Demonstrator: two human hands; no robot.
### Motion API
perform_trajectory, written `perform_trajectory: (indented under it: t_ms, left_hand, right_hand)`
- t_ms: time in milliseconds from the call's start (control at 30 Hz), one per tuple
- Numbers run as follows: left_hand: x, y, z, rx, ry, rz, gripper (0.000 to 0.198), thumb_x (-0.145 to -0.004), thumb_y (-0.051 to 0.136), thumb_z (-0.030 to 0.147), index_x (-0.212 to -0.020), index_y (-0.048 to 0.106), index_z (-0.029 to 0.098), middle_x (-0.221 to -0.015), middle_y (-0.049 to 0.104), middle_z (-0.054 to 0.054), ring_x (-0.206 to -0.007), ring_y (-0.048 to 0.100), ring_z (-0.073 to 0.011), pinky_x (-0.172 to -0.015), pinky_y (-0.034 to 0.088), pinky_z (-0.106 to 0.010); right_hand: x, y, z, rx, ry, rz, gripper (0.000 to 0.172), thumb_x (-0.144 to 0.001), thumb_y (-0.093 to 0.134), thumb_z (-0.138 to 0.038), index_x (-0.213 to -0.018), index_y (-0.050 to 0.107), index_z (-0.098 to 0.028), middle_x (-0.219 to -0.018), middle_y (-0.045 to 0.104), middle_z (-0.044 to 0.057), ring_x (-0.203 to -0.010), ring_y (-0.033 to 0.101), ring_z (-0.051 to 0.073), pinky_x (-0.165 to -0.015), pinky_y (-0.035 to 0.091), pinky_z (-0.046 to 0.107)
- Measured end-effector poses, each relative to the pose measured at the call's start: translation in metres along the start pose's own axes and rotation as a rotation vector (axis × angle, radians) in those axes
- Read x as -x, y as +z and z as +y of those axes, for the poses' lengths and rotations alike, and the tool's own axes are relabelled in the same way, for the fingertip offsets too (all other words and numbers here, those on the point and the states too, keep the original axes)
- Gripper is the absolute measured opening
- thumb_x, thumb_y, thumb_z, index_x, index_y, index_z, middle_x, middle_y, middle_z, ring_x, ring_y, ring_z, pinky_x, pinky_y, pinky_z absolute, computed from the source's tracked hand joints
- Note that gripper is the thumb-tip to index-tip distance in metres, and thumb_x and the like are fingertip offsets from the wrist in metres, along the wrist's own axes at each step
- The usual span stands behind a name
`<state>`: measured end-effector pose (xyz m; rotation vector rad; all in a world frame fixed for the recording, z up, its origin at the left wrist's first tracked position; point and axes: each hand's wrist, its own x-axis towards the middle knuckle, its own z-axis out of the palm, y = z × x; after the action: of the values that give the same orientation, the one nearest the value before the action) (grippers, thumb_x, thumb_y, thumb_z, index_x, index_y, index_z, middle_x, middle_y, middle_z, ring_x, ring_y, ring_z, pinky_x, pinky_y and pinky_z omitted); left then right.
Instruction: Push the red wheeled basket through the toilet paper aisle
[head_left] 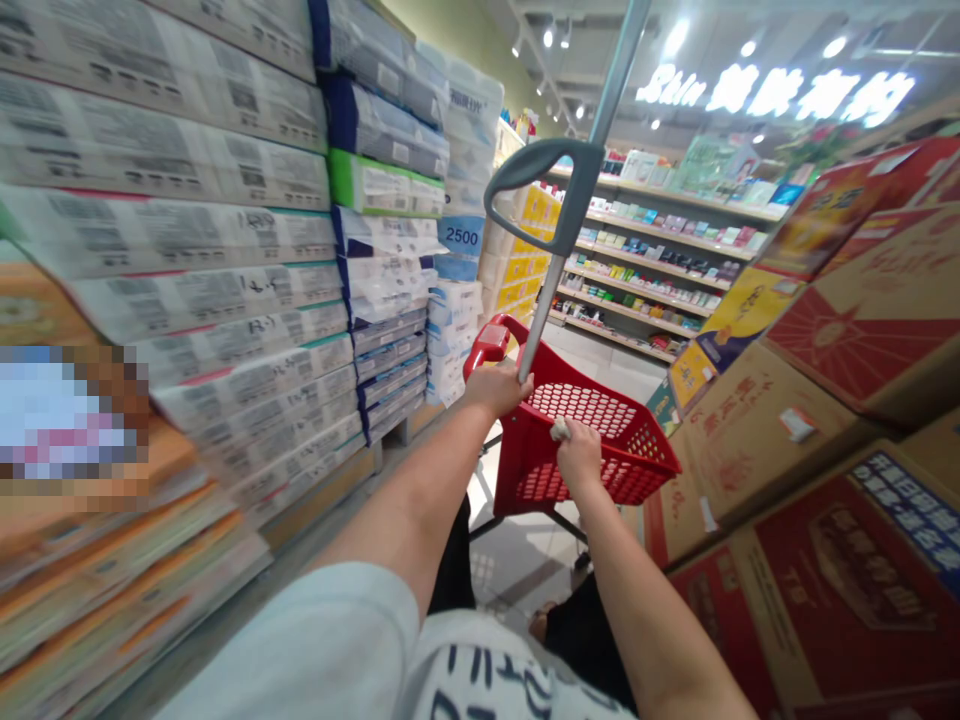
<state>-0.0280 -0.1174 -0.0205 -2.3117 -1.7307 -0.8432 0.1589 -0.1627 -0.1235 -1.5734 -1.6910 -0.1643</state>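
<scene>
My left hand (496, 388) is closed around the lower part of a silver pole (541, 312), at the near rim of a red plastic shopping cart (517, 470). Higher up, the pole carries a grey loop-shaped handle (574, 195), and it runs out past the top of the view. My right hand (580, 457) is closed at the cart's near side, with a small crumpled whitish cloth or tissue (560, 429) showing at its fingers. The cart has perforated walls and stands close in front of my legs. Its bottom is partly hidden by the near wall.
Stacked white paper packs (262, 240) line the left side, with orange packs (187, 530) nearer me. Large cardboard cartons (757, 420) rise close on the right. Ahead, shelves (660, 260) hold many small boxes. Pale tiled floor (517, 570) shows beneath the cart.
</scene>
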Motion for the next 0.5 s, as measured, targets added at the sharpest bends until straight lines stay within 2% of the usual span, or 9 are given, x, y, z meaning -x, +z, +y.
perform_trajectory:
  t_ms: [167, 267, 367, 400, 433, 500]
  left_hand:
    - [-0.002, 0.002, 0.0, 0.007, 0.006, -0.005, 0.051, -0.089, 0.037, 0.054, -0.096, 0.072, 0.016, -0.094, 0.07, -0.012, -0.09, 0.065, -0.0248, -0.079, 0.045, -0.033]
    - [-0.001, 0.003, 0.0, 0.005, 0.003, -0.002, 0.051, -0.089, 0.037, 0.054, -0.095, 0.072, 0.016, -0.092, 0.07, -0.012, -0.089, 0.066, -0.0254, -0.078, 0.046, -0.033]
    - [-0.002, 0.003, 0.002, 0.014, -0.012, -0.001, 0.051, -0.089, 0.038, 0.054, -0.095, 0.072, 0.016, -0.092, 0.07, -0.012, -0.09, 0.066, -0.0246, -0.08, 0.045, -0.032]
    - [-0.002, 0.003, 0.003, 0.013, -0.014, -0.002, 0.051, -0.09, 0.038, 0.053, -0.096, 0.072, 0.016, -0.093, 0.07, -0.012, -0.091, 0.065, -0.0241, -0.081, 0.045, -0.032]
    - [-0.003, 0.003, 0.003, 0.008, -0.011, -0.003, 0.051, -0.09, 0.038, 0.053, -0.096, 0.072, 0.016, -0.093, 0.07, -0.012, -0.091, 0.065, -0.0237, -0.081, 0.045, -0.032]
    - [-0.003, 0.003, 0.003, -0.01, 0.0, -0.004, 0.051, -0.09, 0.037, 0.053, -0.095, 0.072, 0.016, -0.092, 0.07, -0.012, -0.091, 0.065, -0.0231, -0.081, 0.045, -0.031]
  right_hand:
    - [-0.001, 0.001, -0.007, -0.062, -0.097, -0.054, 0.044, -0.078, 0.04, -0.012, -0.116, 0.061, -0.017, -0.115, 0.062, 0.009, -0.104, 0.05, 0.023, -0.097, 0.034, 0.038]
    - [0.004, 0.0, 0.002, -0.041, 0.022, 0.041, 0.041, -0.078, 0.041, -0.016, -0.112, 0.063, -0.016, -0.109, 0.064, 0.011, -0.102, 0.051, 0.025, -0.095, 0.036, 0.038]
    - [-0.001, 0.001, -0.009, -0.04, 0.147, 0.05, 0.037, -0.079, 0.042, -0.019, -0.107, 0.066, -0.017, -0.1, 0.066, 0.012, -0.096, 0.055, 0.025, -0.09, 0.04, 0.039]
    - [-0.004, 0.002, -0.019, -0.061, 0.129, 0.006, 0.037, -0.08, 0.041, -0.02, -0.109, 0.065, -0.017, -0.101, 0.066, 0.012, -0.097, 0.056, 0.025, -0.09, 0.041, 0.039]
    - [-0.008, 0.004, -0.03, -0.092, 0.055, -0.058, 0.039, -0.082, 0.041, -0.02, -0.113, 0.063, -0.017, -0.106, 0.065, 0.011, -0.1, 0.056, 0.025, -0.091, 0.041, 0.038]
    - [-0.012, 0.009, -0.047, -0.13, -0.117, -0.095, 0.044, -0.084, 0.041, -0.02, -0.125, 0.056, -0.018, -0.123, 0.059, 0.011, -0.114, 0.051, 0.024, -0.099, 0.038, 0.039]
